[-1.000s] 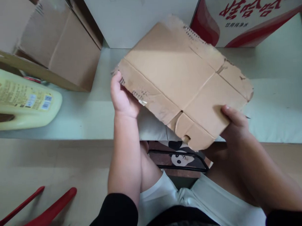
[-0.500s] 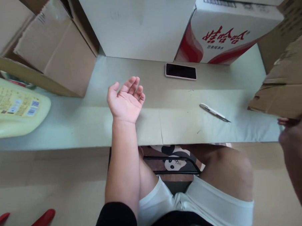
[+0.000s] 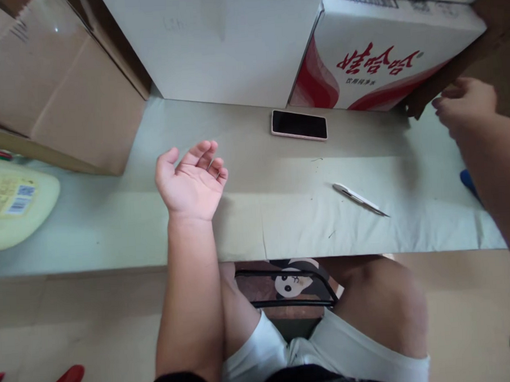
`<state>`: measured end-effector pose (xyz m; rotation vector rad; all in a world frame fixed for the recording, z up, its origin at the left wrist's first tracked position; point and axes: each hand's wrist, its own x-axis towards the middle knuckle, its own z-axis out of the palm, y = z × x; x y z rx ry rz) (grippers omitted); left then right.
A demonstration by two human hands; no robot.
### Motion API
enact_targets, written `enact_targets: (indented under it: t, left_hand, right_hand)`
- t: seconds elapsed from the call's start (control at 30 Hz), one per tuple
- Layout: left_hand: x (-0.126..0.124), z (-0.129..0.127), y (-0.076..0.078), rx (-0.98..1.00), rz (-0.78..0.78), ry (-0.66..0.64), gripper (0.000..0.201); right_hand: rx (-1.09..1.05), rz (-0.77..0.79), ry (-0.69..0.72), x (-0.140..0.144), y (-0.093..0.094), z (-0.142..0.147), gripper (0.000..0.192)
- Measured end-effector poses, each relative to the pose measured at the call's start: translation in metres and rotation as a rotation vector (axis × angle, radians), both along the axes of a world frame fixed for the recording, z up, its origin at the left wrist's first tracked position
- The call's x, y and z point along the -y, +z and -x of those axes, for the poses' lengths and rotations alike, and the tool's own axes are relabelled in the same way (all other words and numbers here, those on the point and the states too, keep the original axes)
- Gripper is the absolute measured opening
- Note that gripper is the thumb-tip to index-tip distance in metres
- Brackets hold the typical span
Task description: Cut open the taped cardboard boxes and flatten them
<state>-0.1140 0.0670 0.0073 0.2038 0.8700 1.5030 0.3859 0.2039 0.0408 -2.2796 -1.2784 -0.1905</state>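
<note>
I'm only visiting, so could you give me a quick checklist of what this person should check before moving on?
1. Left hand free: ok, palm up, holding nothing.
2. Right hand gripping securely: cannot tell; it is by the dark cardboard, but contact is unclear.
3. Slim white tool clear of both hands: ok, lying on the table.
4. That tool's tip covered: not ok, the thin dark end looks bare.
5. Phone clear of both hands: ok, lying near the red-and-white carton.
6. Blue object identified: cannot tell, partly hidden.
</note>
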Motion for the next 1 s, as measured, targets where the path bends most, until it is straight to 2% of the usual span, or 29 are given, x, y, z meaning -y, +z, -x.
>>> enact_targets:
  t: [0.1,0.23,0.33,0.43,0.57,0.63,0.67,0.77,0.87,0.9,0.97,1.0]
  left_hand:
    - [-0.001,-0.001,0.003,-0.002,0.017,0.006,0.044]
    - [0.004,0.002,0.008,-0.048,0.02,0.017,0.041]
    - [0.012,0.008,0.015,-0.115,-0.016,0.067,0.042]
    - [0.021,0.019,0.02,-0.163,-0.072,0.174,0.041]
    - [0.03,0.032,0.026,-0.147,-0.146,0.322,0.04]
    - [0.035,0.037,0.032,-0.117,-0.135,0.403,0.04]
    - [0.037,0.039,0.035,-0.103,-0.114,0.448,0.041]
    - [0.041,0.047,0.044,-0.077,-0.05,0.582,0.044]
    - [0.043,0.056,0.047,-0.078,-0.053,0.647,0.045]
    - [0.043,0.059,0.047,-0.083,-0.068,0.66,0.044]
    - [0.042,0.063,0.043,-0.097,-0.092,0.692,0.043]
    - [0.042,0.065,0.041,-0.102,-0.098,0.706,0.043]
  right_hand:
    - [-0.094,0.153,-0.097,0.01,0.009,0.024,0.055]
    - [-0.042,0.214,-0.126,0.031,0.024,0.047,0.05]
    - [0.037,0.17,-0.057,0.041,0.033,0.062,0.043]
    - [0.06,0.128,0.133,0.046,0.043,0.099,0.038]
    - [0.03,0.178,0.477,0.054,0.055,0.193,0.03]
    - [0.017,0.198,0.699,0.059,0.056,0.252,0.024]
    - [-0.002,0.219,0.861,0.062,0.056,0.283,0.027]
    - [-0.034,0.251,1.127,0.073,0.054,0.374,0.042]
    - [-0.065,0.291,1.489,0.083,0.056,0.457,0.068]
    - [-0.057,0.338,1.561,0.086,0.057,0.481,0.078]
    - [-0.085,0.283,1.684,0.088,0.059,0.519,0.084]
    - [-0.079,0.264,1.684,0.089,0.059,0.533,0.084]
